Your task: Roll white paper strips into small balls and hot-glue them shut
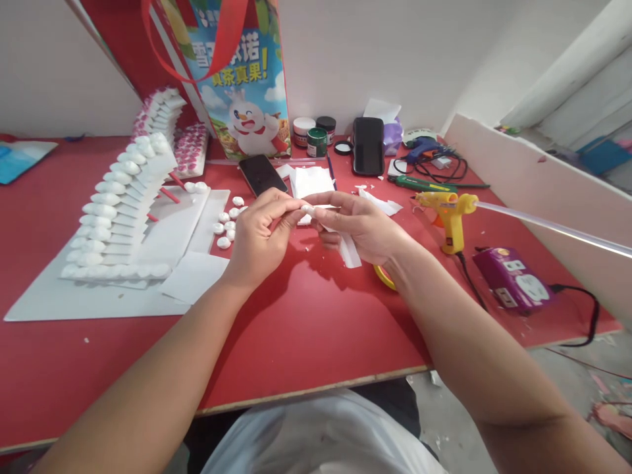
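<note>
Over the middle of the red table, my left hand [264,230] and my right hand [358,227] meet at the fingertips. Both pinch a small white wad [309,209] that looks like rolled tissue paper. A strip of white tissue [350,251] hangs below my right hand, held against its curled fingers. Just left of my left hand lie several small white balls [230,226]. Behind my fingers sits a stack of white tissue [313,181], partly covered by them.
A curved model edged with white balls [106,204] stands on a white board [39,299] at left. To the right are a yellow glue gun [449,217] with a long clear stick and a purple box [513,280]. Phone [261,174], paint jars [316,141] and gift bag [247,85] stand behind.
</note>
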### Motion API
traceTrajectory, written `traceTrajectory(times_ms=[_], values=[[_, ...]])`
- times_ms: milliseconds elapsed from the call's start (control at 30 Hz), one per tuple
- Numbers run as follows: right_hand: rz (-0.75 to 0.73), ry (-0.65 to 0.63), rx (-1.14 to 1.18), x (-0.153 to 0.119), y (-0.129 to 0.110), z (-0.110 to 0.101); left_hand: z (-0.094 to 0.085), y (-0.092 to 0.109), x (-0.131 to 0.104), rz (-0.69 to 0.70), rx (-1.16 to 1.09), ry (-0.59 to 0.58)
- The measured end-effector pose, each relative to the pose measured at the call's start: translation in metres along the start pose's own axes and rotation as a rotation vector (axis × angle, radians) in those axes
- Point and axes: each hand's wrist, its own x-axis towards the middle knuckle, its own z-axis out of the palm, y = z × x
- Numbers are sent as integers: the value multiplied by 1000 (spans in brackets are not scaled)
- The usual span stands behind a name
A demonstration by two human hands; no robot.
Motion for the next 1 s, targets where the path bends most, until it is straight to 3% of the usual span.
traceTrajectory(times_ms=[433, 633, 767, 1000], values=[[-236, 294, -435, -3, 5, 11, 5, 9, -1, -90, -42, 25], [-464, 488, -770, -4, 17, 21, 12, 11, -4, -113, -53, 73], [-436, 467, -806, -6, 21, 24, 12, 10, -6, -43, 50, 114], [-361, 391, -589, -7, 17, 26, 14, 4, -9, 202, 299, 152]])
